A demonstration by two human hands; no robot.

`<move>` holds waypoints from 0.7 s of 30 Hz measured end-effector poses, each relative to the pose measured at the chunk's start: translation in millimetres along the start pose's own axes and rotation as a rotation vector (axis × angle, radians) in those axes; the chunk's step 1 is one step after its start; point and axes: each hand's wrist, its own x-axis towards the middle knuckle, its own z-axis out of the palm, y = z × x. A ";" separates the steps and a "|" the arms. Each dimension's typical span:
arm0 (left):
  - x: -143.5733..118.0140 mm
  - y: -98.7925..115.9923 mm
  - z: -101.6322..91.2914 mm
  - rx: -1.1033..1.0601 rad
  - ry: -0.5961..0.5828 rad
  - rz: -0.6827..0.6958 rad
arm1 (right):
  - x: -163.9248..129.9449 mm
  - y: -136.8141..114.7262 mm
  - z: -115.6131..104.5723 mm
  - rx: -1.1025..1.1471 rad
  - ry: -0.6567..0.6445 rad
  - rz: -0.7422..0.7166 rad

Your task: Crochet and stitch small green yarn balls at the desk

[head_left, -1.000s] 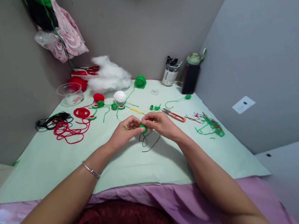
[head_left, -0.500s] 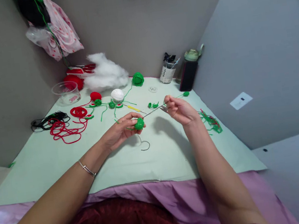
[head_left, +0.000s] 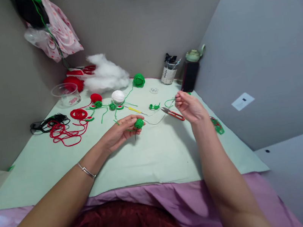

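My left hand (head_left: 120,133) holds a small green crocheted ball (head_left: 139,123) between thumb and fingers, a little above the table. A short black thread end hangs below the ball, and a slack dark thread (head_left: 155,123) runs from its right side toward the snips. With thumb and fingertips pinched together, my right hand (head_left: 189,105) grips the dark thread; whether a needle is in the pinch is too small to see. Just left of that hand lie red-handled thread snips (head_left: 174,113). A yellow-handled crochet hook (head_left: 134,110) rests beyond my left hand.
Behind are white stuffing (head_left: 106,74), a green yarn ball (head_left: 138,80), a white yarn ball (head_left: 118,97) and a clear tub (head_left: 66,95). Loose red yarn (head_left: 64,133) lies left. A cup of tools (head_left: 168,74) and a dark bottle (head_left: 190,72) stand back right.
My right hand has moved right and slightly up, uncovering the snips. The thread went from taut to slack. The long dark tail below the ball has shortened to a small end.
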 end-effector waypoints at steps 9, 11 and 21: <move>1.0 1.0 1.3 0.010 -0.009 0.037 | -48.8 50.4 80.3 -0.389 -0.431 0.196; 1.0 1.8 1.6 -0.024 0.019 0.034 | -49.5 50.3 79.0 -0.424 -0.482 0.241; -1.1 5.6 3.5 -0.103 0.007 0.008 | -31.3 33.4 52.4 -0.310 -0.358 0.161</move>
